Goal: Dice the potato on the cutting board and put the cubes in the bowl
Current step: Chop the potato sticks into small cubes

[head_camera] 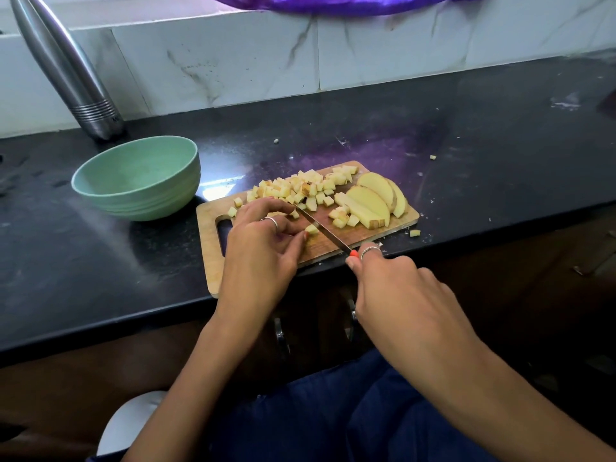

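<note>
on the cutting board (213, 261), left hand (263, 241) pins a potato (311, 229) bit, right hand (396, 288) closed round the knife (321, 230), mid-dicing. slices (373, 198) wait; bowl (136, 176) looks empty, so scooping cubes (293, 188) comes later.

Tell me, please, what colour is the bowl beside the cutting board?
The bowl is pale green, shown best in the head view.

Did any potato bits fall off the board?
Yes. One cube lies on the black counter by the cutting board's right corner, and a smaller bit sits farther back. The green bowl looks empty.
</note>
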Tool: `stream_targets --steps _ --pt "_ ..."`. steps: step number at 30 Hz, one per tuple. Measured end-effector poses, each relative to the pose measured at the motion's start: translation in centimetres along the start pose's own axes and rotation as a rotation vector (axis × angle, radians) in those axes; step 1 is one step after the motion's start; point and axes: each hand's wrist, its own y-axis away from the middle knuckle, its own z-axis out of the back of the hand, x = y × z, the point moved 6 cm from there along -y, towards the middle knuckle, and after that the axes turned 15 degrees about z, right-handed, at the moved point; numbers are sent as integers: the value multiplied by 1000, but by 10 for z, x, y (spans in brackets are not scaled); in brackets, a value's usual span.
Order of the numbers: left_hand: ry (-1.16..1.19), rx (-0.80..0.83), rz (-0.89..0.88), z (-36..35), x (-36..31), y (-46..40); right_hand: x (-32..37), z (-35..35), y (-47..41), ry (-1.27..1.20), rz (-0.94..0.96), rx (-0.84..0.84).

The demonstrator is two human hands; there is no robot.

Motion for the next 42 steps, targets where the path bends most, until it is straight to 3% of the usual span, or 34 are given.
stream_targets --steps 9,18,23,28,37,42 --pt "9 19 10 -1 1 -2 -2 -10 -7 -49 -53 77" --pt "26 1 16 1 0 0 -16 5 -8 204 -23 31" --pt "5 -10 25 2 0 2 -16 -6 -2 -63 -68 88" --pt "19 -5 23 1 0 1 -10 -8 0 -149 -87 83" --pt "48 -23 23 2 3 1 -5 -8 -1 -103 -102 119" --pt "43 -21 24 2 3 0 2 -8 -3 93 -46 188"
